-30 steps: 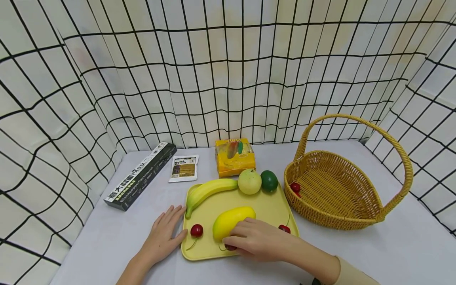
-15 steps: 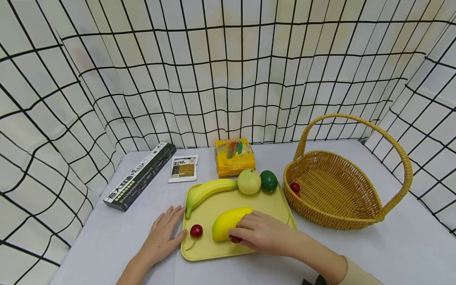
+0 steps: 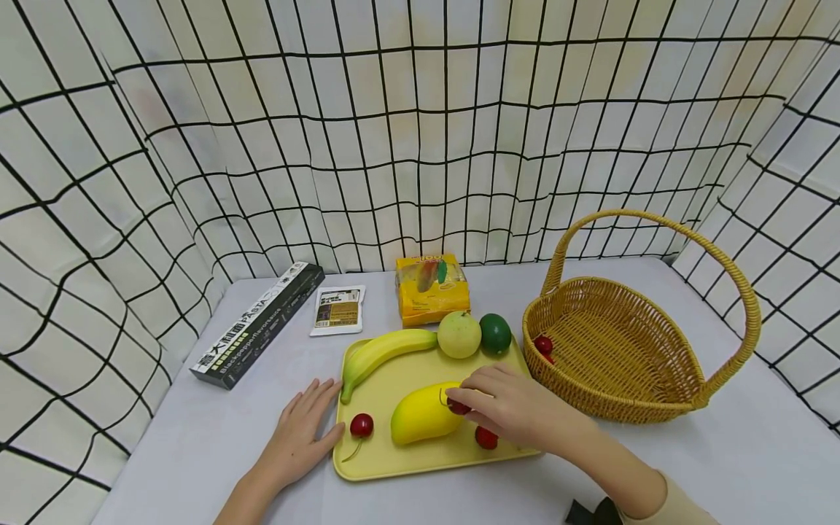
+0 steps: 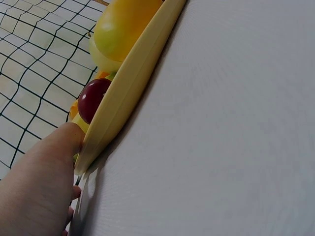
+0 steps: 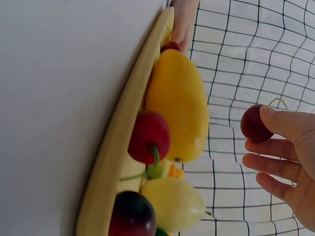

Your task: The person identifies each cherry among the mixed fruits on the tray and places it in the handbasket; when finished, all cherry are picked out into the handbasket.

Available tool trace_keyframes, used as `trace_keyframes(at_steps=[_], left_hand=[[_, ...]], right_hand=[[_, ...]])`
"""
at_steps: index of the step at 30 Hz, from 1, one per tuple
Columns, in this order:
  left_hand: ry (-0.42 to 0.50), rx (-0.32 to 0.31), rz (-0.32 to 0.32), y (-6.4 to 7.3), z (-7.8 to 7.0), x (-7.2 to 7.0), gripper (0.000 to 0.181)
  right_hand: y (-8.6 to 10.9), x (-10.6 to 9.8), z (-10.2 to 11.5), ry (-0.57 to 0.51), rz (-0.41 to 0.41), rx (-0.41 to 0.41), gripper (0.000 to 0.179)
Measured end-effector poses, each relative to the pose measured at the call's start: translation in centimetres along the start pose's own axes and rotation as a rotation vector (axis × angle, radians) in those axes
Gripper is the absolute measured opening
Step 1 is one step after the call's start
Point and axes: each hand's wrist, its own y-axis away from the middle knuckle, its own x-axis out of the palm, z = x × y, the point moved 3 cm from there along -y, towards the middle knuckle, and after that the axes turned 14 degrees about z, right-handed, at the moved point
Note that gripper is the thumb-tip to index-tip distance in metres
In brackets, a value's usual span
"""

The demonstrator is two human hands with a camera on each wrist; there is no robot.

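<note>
My right hand (image 3: 515, 405) pinches a dark red cherry (image 5: 256, 123) between thumb and index finger, raised over the right part of a yellow tray (image 3: 387, 467). The thin stem points up in the right wrist view. Below and left of that hand lies a yellow mango (image 3: 423, 415); a red fruit (image 3: 486, 437) shows just under the wrist. My left hand (image 3: 302, 434) rests on the table with fingers extended, thumb (image 4: 71, 135) at the tray's left rim. Another cherry (image 3: 362, 426) lies inside that rim. Along the back are a banana (image 3: 387, 354), a pale green round fruit (image 3: 459, 335) and a dark green fruit (image 3: 495, 334).
Right of the tray stands a wicker basket (image 3: 617, 408) with a tall handle and red cherries (image 3: 543, 345) inside. Behind the tray are a yellow package (image 3: 433, 292), a small sachet (image 3: 338, 310) and a black pasta box (image 3: 262, 324). Grid-patterned cloth walls surround the table.
My right hand has picked up the cherry from the tray's front and carried it up and to the right, past the mango. A red fruit shows beneath it now. My left hand stays put.
</note>
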Motion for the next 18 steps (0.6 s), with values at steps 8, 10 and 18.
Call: trace_keyframes(at_steps=[8,10,18], left_hand=[[0.001,0.005,-0.006,0.0,-0.1,0.0,0.062],[0.002,0.007,-0.008,0.0,-0.1,0.0,0.062],[-0.006,-0.001,0.0,0.0,0.0,0.0,0.062]], right_hand=[[1.9,-1.0,-1.9,0.04,-0.122,0.048,0.038],[2.4,-1.2,-2.4,0.049,-0.147,0.061,0.039],[4.3,-1.3,-4.7,0.06,-0.149,0.167,0.033]])
